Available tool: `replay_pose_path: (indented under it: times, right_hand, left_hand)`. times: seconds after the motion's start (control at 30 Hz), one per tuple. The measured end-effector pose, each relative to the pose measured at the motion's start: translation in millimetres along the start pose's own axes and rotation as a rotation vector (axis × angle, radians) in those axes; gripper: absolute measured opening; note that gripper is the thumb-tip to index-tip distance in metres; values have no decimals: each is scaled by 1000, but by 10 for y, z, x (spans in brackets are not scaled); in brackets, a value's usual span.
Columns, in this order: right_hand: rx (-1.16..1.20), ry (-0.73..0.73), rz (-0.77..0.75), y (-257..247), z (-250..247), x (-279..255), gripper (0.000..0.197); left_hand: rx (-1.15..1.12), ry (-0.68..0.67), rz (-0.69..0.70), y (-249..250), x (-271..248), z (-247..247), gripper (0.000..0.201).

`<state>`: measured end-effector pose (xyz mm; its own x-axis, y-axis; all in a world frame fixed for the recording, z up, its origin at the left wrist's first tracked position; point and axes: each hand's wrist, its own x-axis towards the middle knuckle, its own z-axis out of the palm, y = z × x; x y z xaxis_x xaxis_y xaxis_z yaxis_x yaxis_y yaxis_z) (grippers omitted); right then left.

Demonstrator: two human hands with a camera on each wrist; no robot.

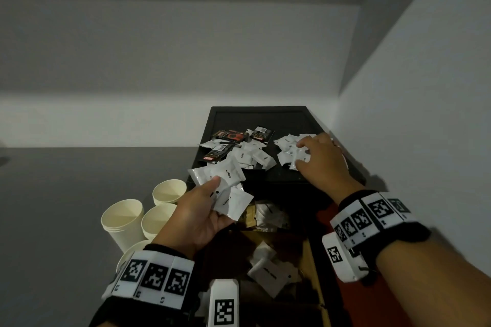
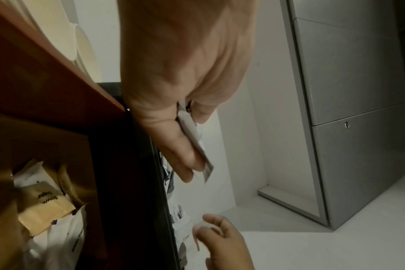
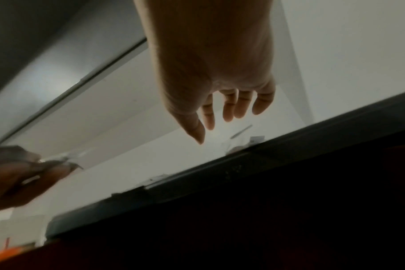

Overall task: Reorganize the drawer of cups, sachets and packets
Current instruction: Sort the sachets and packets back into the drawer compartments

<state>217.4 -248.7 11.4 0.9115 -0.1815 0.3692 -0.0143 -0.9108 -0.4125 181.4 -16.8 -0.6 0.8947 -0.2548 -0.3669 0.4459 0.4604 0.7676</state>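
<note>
Left hand (image 1: 204, 210): pinches white sachets (image 1: 225, 188), likely gathering one kind.
Right hand (image 1: 318, 159): fingers spread over a tray (image 1: 287, 117) pile, seemingly choosing the next.

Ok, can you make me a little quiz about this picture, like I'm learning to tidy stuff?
1. True or false: the left hand holds white sachets.
2. Which word is printed on the top sachet in that hand? A) Tea B) Coffee C) Salt
3. Fill in: the right hand reaches over the sachets on the black ____.

Key
1. True: its thumb and fingers pinch them.
2. B: it says Coffee.
3. Tray. The paper cups stand beside it, on the left.
</note>
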Motion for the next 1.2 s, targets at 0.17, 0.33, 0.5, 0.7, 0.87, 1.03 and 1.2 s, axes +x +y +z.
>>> replay_pose_path:
  times: [0.17, 0.33, 0.5, 0.7, 0.87, 1.03, 1.2]
  right_hand:
    - [371, -228, -14, -429, -148, -133, 29]
    - [564, -474, -28, -704, -108, -299, 54]
    - [698, -201, 80, -655, -130, -235, 32]
    - [1066, -211, 276, -560, -273, -199, 9]
    - [1077, -384, 198, -643, -243, -237, 15]
    - [914, -586, 100, -802, -116, -237, 13]
    - [656, -514, -58, -888, -43, -241, 23]
  left_hand:
    - [25, -39, 12, -14, 3, 39, 26]
    - [60, -114, 1, -55, -23, 148, 28]
    - [0, -122, -24, -32, -36, 136, 31]
    - [-85, -192, -85, -21, -23, 50, 45]
    - [-103, -215, -108, -29, -23, 73, 43]
    - [94, -215, -97, -49, -37, 135, 14]
    - [209, -242, -50, -72, -64, 151, 18]
